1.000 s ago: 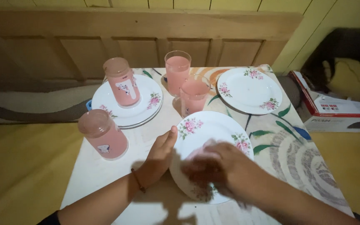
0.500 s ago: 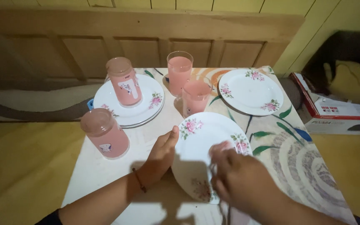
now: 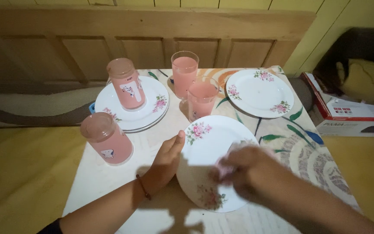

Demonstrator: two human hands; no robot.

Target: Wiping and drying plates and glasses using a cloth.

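On the near middle of the counter, seen from my head camera, lies a white plate with pink roses, and both of my hands are on it. My left hand lies open and flat, fingers together, pressed against the plate's left rim. My right hand rests on the plate's right half; it is blurred, fingers curled over something pale pink that I cannot make out, so I cannot tell whether it grips anything.

Beyond the plate, two glasses of pink drink stand close together: a short glass just past the plate's far rim and a tall glass behind it. To the left, a stack of flowered plates carries a pink lidded jar. A second pink jar stands on the counter near my left hand, apart from it. At the far right of the counter sits another single flowered plate, well apart from my hands. A leaf-patterned cloth covers the counter's right side. Off the counter to the right lies a red and white box.
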